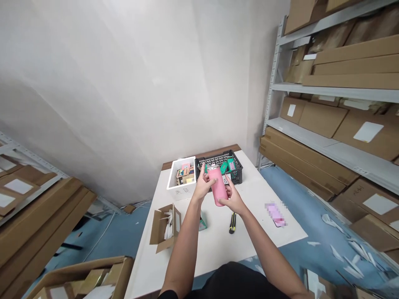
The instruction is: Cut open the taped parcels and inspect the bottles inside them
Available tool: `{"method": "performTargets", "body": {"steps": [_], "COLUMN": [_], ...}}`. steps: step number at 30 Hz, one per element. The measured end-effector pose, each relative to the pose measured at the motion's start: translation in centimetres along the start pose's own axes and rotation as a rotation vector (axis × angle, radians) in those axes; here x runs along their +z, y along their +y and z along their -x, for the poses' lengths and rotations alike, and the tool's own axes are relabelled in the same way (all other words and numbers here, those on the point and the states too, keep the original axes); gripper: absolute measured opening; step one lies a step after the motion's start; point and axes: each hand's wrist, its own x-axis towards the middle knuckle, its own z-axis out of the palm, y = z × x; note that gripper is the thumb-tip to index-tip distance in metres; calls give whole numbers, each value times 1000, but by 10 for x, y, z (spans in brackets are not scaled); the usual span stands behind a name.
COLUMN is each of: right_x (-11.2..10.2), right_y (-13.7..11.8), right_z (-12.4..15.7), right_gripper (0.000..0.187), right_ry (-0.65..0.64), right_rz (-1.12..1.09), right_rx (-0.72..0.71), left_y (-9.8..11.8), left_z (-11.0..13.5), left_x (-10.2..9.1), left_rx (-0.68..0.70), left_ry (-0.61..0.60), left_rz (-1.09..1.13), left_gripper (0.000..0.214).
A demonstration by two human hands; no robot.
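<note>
A pink tumbler with a silver-coloured rim at its top is held above the table, slightly tilted. My left hand grips its upper left side, the thumb lying across the front. Around its lower right side my right hand is closed, thumb near the base. Below them on the white tabletop lies a black and yellow utility knife. A green box is partly hidden behind my left forearm. To the left stands an open cardboard box with white wrapping inside.
At the table's back are a white foam box of small items and a black plastic crate holding green boxes. A blurred-out pink phone-like object lies right. Shelves of cartons flank the table; a large carton stands front left.
</note>
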Motion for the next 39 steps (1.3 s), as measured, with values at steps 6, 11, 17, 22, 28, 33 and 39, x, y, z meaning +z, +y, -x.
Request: {"method": "performTargets", "body": {"steps": [6,11,17,22,28,33,39], "right_x": [1,14,46,80,100,118,144], "right_y": [4,9,25,52,138,214,249], "right_z": [2,-3,-18,-26,-16,7,11], "right_gripper": [125,123,122,123,99,93,26], "right_ry": [81,84,35,-34,-21,-5,122], "right_rz": [105,151,242,222,134,321,541], "right_rx": [-43,-5,-8,42,259,602,641], "left_y": [-11,-14,-17,-28,-68,-130,-189], "left_z": [-7,-4,4,11,28,58,81], "left_x": [0,-17,-69,-124,-171,-189,-195], "left_rx": [23,24,77,129,128,55,-49], "left_ry": [26,10,31,-51,-44,-53,-49], "left_rz": [-22,-1,-151,-279,-545,-626,-529], "left_gripper": [128,113,98,82,62,49,44]}}
